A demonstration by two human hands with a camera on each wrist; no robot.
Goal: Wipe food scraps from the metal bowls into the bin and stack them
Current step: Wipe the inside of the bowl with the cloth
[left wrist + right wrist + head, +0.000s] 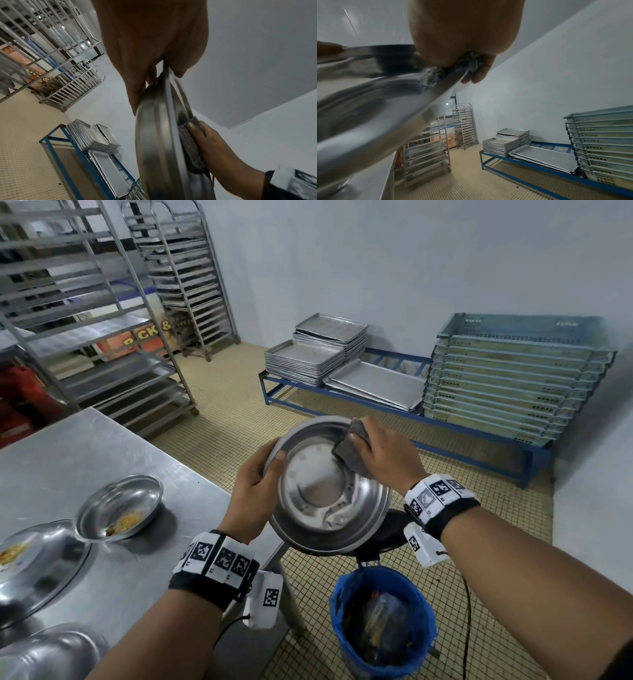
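My left hand (262, 474) grips the near-left rim of a tilted metal bowl (322, 487), thumb inside, held in the air above and behind the blue bin (383, 621). In the left wrist view the bowl (154, 135) shows edge-on between that hand (159, 75) and the other. My right hand (373, 450) clasps a grey cloth (349, 446) and presses it against the bowl's inner far-right wall; the cloth (471, 62) bunches under the fingers of the right hand (476, 73). On the steel table (164, 556) stand a bowl with yellow scraps (120, 508) and a second one with scraps (30, 556).
Another metal bowl (51, 652) sits at the table's near edge. A blue low bench (411, 419) along the wall carries stacked metal trays (315, 354) and stacked crates (513, 381). Tray racks (102, 320) stand at the left. A dark stool (390, 532) is under the held bowl.
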